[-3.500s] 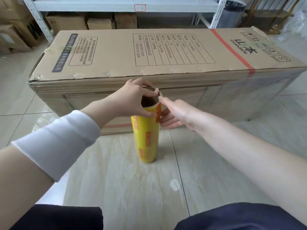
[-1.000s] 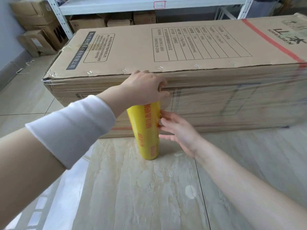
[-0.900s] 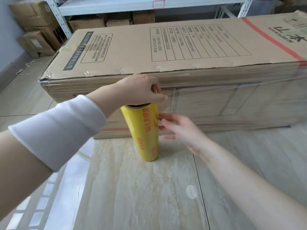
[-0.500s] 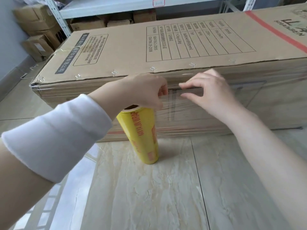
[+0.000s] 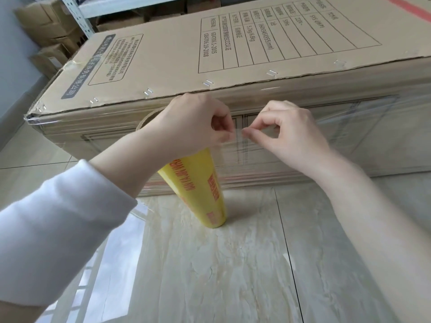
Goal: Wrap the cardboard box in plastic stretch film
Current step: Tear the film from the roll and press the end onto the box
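Hands were noted close together, fingertips just short of touching, in front of the long side of the cardboard box (image 5: 233, 47). The left hand (image 5: 196, 127) was held over the top of the yellow roll (image 5: 198, 187), thumb and forefinger nipped on the upper edge of the clear film (image 5: 238, 142); the right hand (image 5: 289, 136) was set just beside it, thumb and forefinger nipped on the same edge, the other fingers curled in.

The roll was stood on end on the tiled floor (image 5: 210, 264), directly beneath the left hand, appearing to lean at the top; its brown core rim (image 5: 145, 118) was seen behind the left wrist. Standing the roll was judged to free both hands for the film; whether the left palm bore down on it could not be told.

The box lay immediately beyond both hands, its near face glazed with film layers, its printed top bare; wrapping of the sides was judged well advanced.

Two pinches set so near on one edge were taken as preparation for a tear, to part the wrapped film from the roll; this could not be confirmed. Stretching and stringing were expected of the film rather than a clean rip, and clinging to fingers.

Smaller cartons (image 5: 51, 26) and a shelf frame (image 5: 77, 17) were noted beyond the box, up and left of the left hand.
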Motion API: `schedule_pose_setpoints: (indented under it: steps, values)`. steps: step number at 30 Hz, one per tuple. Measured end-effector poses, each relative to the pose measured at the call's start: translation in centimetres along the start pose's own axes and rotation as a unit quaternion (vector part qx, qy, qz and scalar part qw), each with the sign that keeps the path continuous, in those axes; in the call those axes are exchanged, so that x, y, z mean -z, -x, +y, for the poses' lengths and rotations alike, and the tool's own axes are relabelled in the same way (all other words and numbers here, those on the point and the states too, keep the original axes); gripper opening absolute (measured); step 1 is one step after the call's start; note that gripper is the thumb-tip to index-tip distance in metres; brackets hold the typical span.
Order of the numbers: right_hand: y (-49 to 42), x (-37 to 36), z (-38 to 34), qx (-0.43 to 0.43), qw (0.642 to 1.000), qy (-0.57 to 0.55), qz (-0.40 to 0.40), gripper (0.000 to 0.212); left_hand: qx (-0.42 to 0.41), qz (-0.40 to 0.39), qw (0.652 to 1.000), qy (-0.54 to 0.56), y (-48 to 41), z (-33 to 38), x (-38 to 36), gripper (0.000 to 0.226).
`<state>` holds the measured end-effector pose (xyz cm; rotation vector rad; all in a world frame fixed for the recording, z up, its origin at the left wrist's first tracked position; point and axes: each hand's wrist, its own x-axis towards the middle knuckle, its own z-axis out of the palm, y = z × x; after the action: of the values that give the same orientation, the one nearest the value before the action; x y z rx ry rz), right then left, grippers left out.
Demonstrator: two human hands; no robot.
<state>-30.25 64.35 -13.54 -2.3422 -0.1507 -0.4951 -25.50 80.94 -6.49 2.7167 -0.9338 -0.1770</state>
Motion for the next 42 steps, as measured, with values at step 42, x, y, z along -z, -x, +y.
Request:
schedule_pose_setpoints:
  steps: [42]
  values:
    - [3.4,0.4,3.9,-0.105,0.988,-0.052,-0.103,0.064,-0.080,-0.019,0.949,-0.305,-1.2,2.2,-1.3,0.041]
